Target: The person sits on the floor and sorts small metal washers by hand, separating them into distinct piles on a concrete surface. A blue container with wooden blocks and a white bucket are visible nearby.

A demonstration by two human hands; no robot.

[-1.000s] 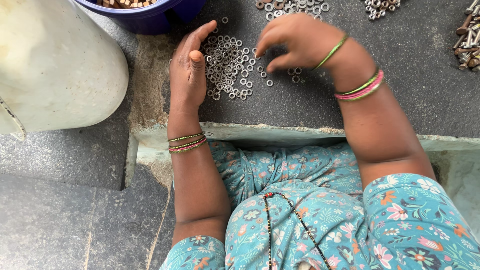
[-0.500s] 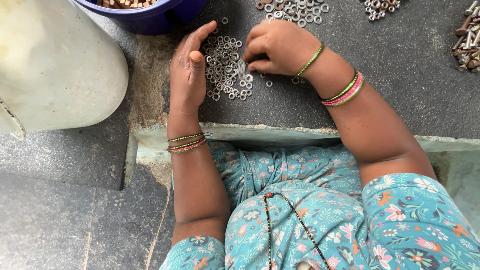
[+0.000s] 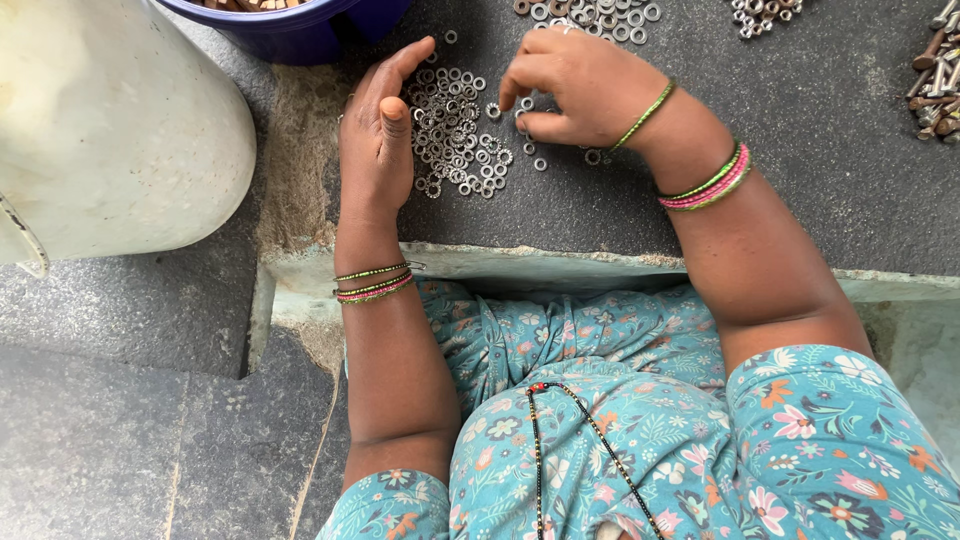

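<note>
Right now the left hand [image 3: 375, 140] stands flat and wide beside a pile of small metal rings [image 3: 455, 130] on the dark desk [image 3: 800, 200]. Fingers of the right hand [image 3: 575, 85] curl narrow over the rings; whether the grip holds one, I cannot tell.

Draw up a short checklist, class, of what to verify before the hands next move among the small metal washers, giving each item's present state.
1. Left hand stands on edge beside the washer pile, walling it in: ok.
2. Right hand is at the pile's right edge, fingertips curled down: ok.
3. Whether the right hand has pinched a washer: cannot tell.
4. Pile kept together: not ok, some loose washers lie apart.
5. Pile separate from the second washer heap above: ok.
6. Blue tub within the left hand's reach: ok, probably.
</note>
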